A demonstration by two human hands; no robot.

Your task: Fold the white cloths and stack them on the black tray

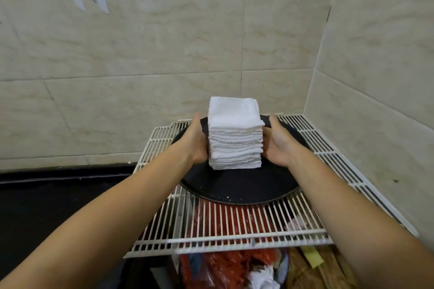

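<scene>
While both hands press against the sides of the stack (235,134), the left hand (198,141) flat on its left face and the right hand (278,142) on its right face with the thumb up by the top cloth, the fingers lie behind the cloths and I cannot tell how far they curl, so each grip reads as a flat squeeze on the pile and not a pinch. One stack stands on the far half of the one black tray (237,189), which sits on one white wire rack (234,230) in a tiled corner. As for risk, I judge the pile tall for its footprint: an uneven squeeze or a quick release could tip it or slide the upper cloths off. Layers are too fine to count exactly, well over a dozen. Two hands, no loose cloth in sight
</scene>
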